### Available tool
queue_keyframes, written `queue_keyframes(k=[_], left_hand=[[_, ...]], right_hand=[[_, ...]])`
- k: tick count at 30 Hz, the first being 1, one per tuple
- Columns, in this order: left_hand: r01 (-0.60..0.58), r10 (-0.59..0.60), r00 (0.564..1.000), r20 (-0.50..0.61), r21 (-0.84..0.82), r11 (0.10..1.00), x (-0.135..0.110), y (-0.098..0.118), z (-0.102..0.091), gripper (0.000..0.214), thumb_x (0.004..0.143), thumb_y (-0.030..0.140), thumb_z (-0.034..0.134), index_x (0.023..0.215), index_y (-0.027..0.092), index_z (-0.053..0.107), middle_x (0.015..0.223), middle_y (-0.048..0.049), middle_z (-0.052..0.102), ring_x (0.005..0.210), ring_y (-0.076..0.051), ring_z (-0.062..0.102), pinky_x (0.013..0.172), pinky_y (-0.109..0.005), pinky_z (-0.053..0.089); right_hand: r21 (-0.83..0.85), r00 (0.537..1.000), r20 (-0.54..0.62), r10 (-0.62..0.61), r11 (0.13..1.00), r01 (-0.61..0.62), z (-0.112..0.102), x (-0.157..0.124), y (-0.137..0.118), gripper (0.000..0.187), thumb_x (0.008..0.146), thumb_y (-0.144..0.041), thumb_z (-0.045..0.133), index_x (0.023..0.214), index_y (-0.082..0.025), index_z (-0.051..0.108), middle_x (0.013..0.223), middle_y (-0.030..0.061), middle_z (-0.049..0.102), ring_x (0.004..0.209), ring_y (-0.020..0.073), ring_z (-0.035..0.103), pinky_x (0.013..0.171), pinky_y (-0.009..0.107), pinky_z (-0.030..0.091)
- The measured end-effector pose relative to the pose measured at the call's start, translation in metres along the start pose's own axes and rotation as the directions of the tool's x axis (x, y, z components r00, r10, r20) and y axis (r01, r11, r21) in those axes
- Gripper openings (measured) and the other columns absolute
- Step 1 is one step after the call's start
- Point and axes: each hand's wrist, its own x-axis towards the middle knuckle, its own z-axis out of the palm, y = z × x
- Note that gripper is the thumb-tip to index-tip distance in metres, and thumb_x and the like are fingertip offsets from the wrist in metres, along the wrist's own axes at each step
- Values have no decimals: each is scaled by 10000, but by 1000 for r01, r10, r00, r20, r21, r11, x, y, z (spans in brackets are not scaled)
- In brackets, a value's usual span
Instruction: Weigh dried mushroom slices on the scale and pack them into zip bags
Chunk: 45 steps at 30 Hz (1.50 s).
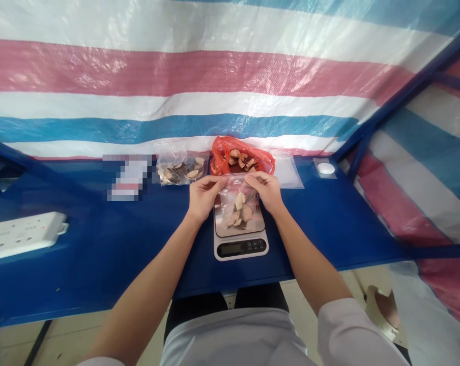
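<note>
Both hands pinch the top edge of a clear zip bag (238, 206) holding several pale brown dried slices. My left hand (204, 198) grips its upper left corner, thumb and fingers together. At the upper right corner, my right hand (267, 190) is closed on the same edge. Under the bag is a white kitchen scale (241, 250) with a metal plate; whether the bag rests its weight on the plate I cannot tell. Just behind stands an open red plastic bag (266, 157) with more dried slices. Filled clear bags (172, 173) lie to its left.
A blue table (146, 244) carries everything. On the left lies a white power strip (24, 234). Flat clear bags (291, 173) lie right of the red bag, and a small white round object (325, 169) is farther right. A striped tarp (176, 71) hangs behind.
</note>
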Motion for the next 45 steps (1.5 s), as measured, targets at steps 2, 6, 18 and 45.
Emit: queue_keyframes(k=[2, 6, 18, 45], left_hand=[[-24, 24, 1000, 11, 15, 1000, 0, -1, -1, 239, 692, 420, 885, 731, 198, 805, 729, -30, 753, 653, -138, 635, 652, -262, 518], [-8, 7, 1000, 17, 25, 1000, -1, -3, -1, 245, 699, 427, 881, 712, 197, 798, 706, -28, 748, 622, -133, 625, 604, -250, 505], [56, -60, 996, 65, 55, 997, -1, 5, 3, 339, 655, 469, 888, 812, 174, 831, 801, -67, 794, 678, -169, 679, 681, -282, 550], [9, -24, 995, 93, 165, 986, -3, 14, 7, 203, 687, 348, 827, 798, 178, 830, 770, -62, 794, 699, -194, 713, 687, -289, 571]], right_hand=[[10, 1000, 8, 3, 1000, -3, 1, -1, -1, 388, 599, -563, 876, 758, -230, 756, 698, -6, 746, 656, 185, 713, 631, 333, 633], [20, 999, 28, 18, 1000, -19, 1, -1, -1, 391, 592, -564, 881, 761, -232, 763, 696, -10, 748, 664, 185, 724, 630, 326, 637], [-20, 999, 50, 10, 1000, -9, 0, -2, 4, 450, 616, -595, 869, 817, -205, 767, 718, 15, 771, 614, 187, 725, 621, 328, 630], [-65, 996, 49, -70, 995, 73, -2, -3, 6, 370, 675, -573, 844, 799, -228, 797, 758, 19, 790, 665, 215, 754, 638, 340, 636]])
